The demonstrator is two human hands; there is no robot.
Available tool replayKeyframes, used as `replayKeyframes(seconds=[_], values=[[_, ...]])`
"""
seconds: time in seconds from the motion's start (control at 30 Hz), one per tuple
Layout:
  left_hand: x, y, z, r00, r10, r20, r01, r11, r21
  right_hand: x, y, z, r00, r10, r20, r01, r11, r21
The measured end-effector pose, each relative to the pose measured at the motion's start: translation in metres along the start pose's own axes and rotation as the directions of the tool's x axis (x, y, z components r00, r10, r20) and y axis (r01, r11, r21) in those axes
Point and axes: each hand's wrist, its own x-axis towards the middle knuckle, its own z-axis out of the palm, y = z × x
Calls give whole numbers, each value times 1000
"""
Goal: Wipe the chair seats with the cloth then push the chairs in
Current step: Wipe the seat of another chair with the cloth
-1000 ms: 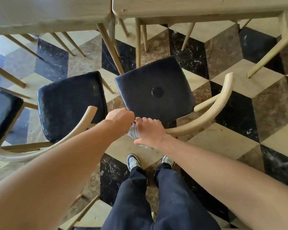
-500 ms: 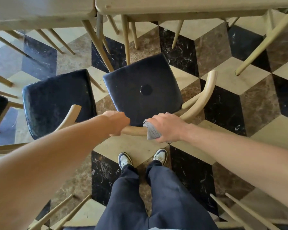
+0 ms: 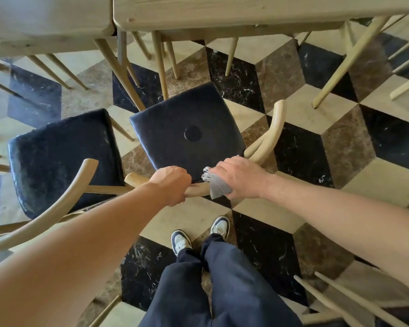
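The floor point(image 3: 302, 107) is laid in a cube pattern of black marble, brown marble and cream tiles, glossy where the light falls from the left. Along the far side runs a pale wooden worktop point(image 3: 222, 13), with many slim tapered legs crowding the space beneath it.

On the left stands a neighbouring chair point(image 3: 62, 159) with a worn dark padded seat, its curved wooden backrest sweeping toward the viewer. Just right of it, the chair being handled point(image 3: 187, 133) has a black cushioned seat with a round button at the middle; the seat's far edge lies close to the worktop's legs.

The left hand point(image 3: 172, 185) curls around that chair's curved backrest rail point(image 3: 269, 138). A little further right, the right hand point(image 3: 236, 177) grips the same rail with a grey cloth point(image 3: 216, 185) bunched under its palm, the fabric sticking out on the left side of the hand.

Below, dark trousers point(image 3: 198, 291) and two dark-and-white sneakers point(image 3: 181, 240) stand on the tiles.
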Motion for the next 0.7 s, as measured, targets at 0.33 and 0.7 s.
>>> replayKeyframes(seconds=[0.33, 0.7], values=[[10, 6, -20, 974, -116, 197, 125, 992, -35, -10, 72, -33, 969, 1, 245, 40, 985, -165], [65, 79, -54, 934, -268, 237, 302, 945, -124, -17, 106, -26, 938, -296, 178, 283, 954, 95]])
